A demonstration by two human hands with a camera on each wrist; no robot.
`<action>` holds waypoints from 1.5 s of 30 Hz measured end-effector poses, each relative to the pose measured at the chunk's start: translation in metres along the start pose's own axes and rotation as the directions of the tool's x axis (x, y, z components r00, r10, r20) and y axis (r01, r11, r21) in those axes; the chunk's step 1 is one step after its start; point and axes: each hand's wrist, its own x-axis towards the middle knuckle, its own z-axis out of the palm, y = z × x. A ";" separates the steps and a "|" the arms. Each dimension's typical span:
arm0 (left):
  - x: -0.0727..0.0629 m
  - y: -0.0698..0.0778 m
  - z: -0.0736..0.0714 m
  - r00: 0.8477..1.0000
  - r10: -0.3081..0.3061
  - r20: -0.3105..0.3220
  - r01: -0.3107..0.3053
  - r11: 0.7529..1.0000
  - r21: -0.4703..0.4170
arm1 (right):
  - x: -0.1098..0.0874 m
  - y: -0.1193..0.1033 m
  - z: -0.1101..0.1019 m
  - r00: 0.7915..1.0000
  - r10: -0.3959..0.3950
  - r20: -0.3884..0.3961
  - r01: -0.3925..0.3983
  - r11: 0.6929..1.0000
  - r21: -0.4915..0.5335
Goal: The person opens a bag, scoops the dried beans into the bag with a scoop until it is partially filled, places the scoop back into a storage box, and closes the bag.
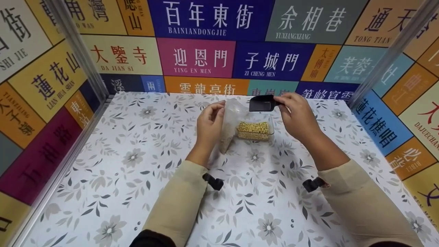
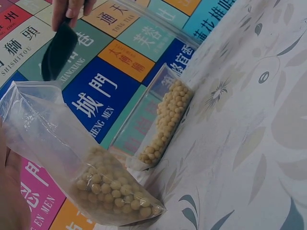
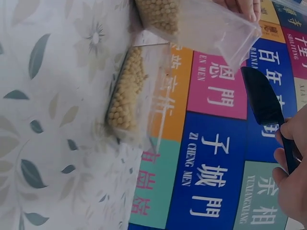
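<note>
My left hand [image 1: 210,122] grips a clear plastic bag [image 1: 229,120] by its upper side, near the mouth. Round yellow soybeans [image 2: 112,189] fill the lower part of the bag, whose bottom corner reaches the table. In my right hand [image 1: 296,113] is the handle of a small black scoop [image 1: 261,103], held in the air beside the bag's mouth. No beans show in the scoop's visible hollow in the head view. Just right of the bag stands a clear rectangular container [image 1: 255,135], partly filled with the same soybeans [image 3: 127,96].
A white cloth with grey flowers and leaves covers the table [image 1: 137,185]. Panels with street names in Chinese stand behind [image 1: 212,20] and on both sides, joined by metal corner posts [image 1: 84,51]. Each wrist carries a black strap mount [image 1: 213,181].
</note>
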 end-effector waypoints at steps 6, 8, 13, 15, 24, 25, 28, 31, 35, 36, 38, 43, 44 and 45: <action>-0.001 0.000 0.000 1.000 0.005 0.000 -0.005 1.000 0.027 | -0.008 0.018 0.009 0.996 0.061 0.059 -0.061 0.998 -0.010; -0.001 0.000 0.000 1.000 0.001 -0.005 -0.001 1.000 0.023 | -0.011 0.025 0.013 0.992 0.083 0.091 -0.081 0.996 -0.020; -0.001 0.000 0.001 1.000 -0.012 -0.008 0.012 1.000 0.012 | -0.017 0.042 0.022 0.978 0.141 0.152 -0.135 0.990 -0.049; -0.001 0.000 0.001 1.000 -0.020 -0.008 0.020 1.000 0.010 | -0.018 0.047 0.025 0.973 0.155 0.169 -0.147 0.987 -0.059; -0.001 0.001 0.001 0.999 -0.037 -0.009 0.037 0.999 0.015 | -0.021 0.052 0.032 0.952 0.153 0.266 -0.111 0.980 -0.166; -0.001 0.001 0.001 0.999 -0.036 -0.010 0.036 0.999 0.016 | -0.021 0.051 0.032 0.953 0.142 0.267 -0.095 0.979 -0.181; -0.001 0.001 0.001 0.999 -0.032 -0.011 0.032 0.999 0.021 | -0.019 0.049 0.033 0.958 0.096 0.271 -0.039 0.977 -0.209; -0.001 0.003 0.000 1.000 -0.023 -0.005 0.023 1.000 0.016 | -0.017 0.047 0.035 0.961 0.057 0.270 0.006 0.974 -0.226; -0.001 0.003 0.000 1.000 -0.016 0.003 0.016 1.000 0.014 | -0.015 0.045 0.036 0.958 0.041 0.283 0.029 0.971 -0.239; -0.001 0.003 0.000 1.000 -0.016 0.003 0.016 1.000 0.018 | -0.014 0.045 0.037 0.957 0.041 0.287 0.030 0.970 -0.242; -0.001 0.003 0.000 1.000 -0.016 0.002 0.016 1.000 0.023 | -0.012 0.045 0.038 0.955 0.038 0.294 0.037 0.969 -0.245; -0.001 0.004 0.000 1.000 -0.027 -0.001 0.027 0.999 0.035 | -0.003 0.044 0.042 0.943 0.031 0.330 0.054 0.968 -0.246; -0.001 0.004 0.000 1.000 -0.031 -0.001 0.031 0.999 0.036 | -0.002 0.044 0.043 0.939 0.030 0.342 0.059 0.968 -0.246; -0.001 0.005 0.000 0.999 -0.036 -0.001 0.036 0.999 0.034 | 0.000 0.043 0.043 0.935 0.032 0.354 0.059 0.968 -0.245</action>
